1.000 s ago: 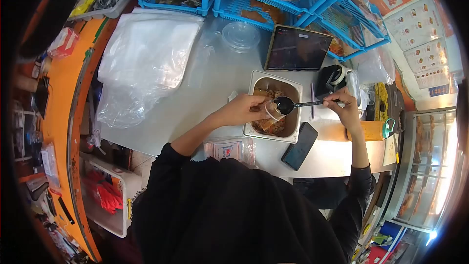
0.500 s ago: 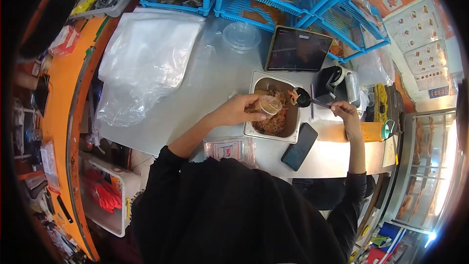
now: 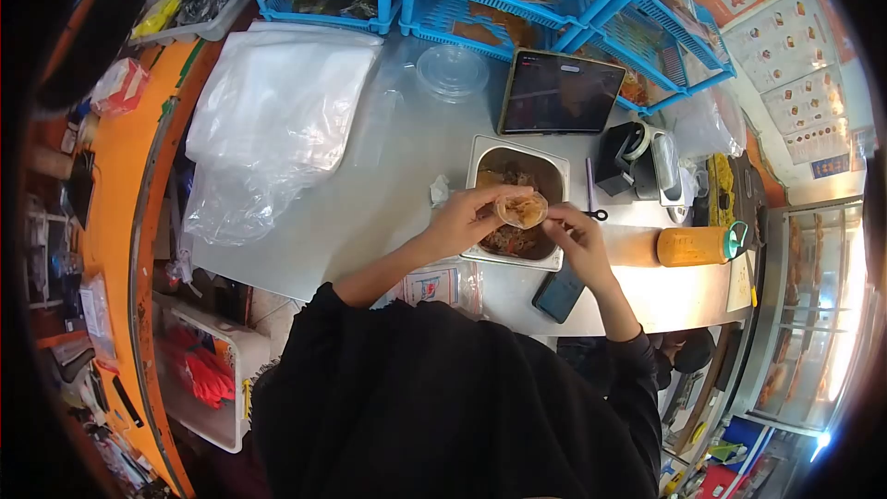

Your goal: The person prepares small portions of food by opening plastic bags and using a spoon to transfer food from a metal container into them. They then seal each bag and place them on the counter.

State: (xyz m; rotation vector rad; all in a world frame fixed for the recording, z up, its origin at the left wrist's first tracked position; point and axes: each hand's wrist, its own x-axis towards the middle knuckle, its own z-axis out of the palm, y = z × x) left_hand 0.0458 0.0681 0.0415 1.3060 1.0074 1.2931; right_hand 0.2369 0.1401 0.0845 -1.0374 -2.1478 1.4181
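Note:
My left hand (image 3: 469,219) grips a small clear plastic cup (image 3: 522,211) holding orange-brown food, tilted so its mouth faces me. At the cup's right edge, the curled fingers of my right hand (image 3: 575,229) meet the rim. Below both hands is a metal pan (image 3: 561,166) with a minced, reddish-brown mix inside. The black handle end of a spoon (image 3: 598,215) shows just beyond my right hand; its bowl is hidden.
A phone (image 3: 558,294) and a packet of plastic bags (image 3: 432,285) lie near the front edge. Clear plastic sheets (image 3: 277,97) cover the left side. Behind stand a tablet (image 3: 561,91), a round clear container (image 3: 452,72) and blue baskets (image 3: 494,14). An orange bottle (image 3: 693,247) lies right.
My right hand has let go of the black spoon and moved left to the cup. The cup has shifted slightly right and now shows food in it.

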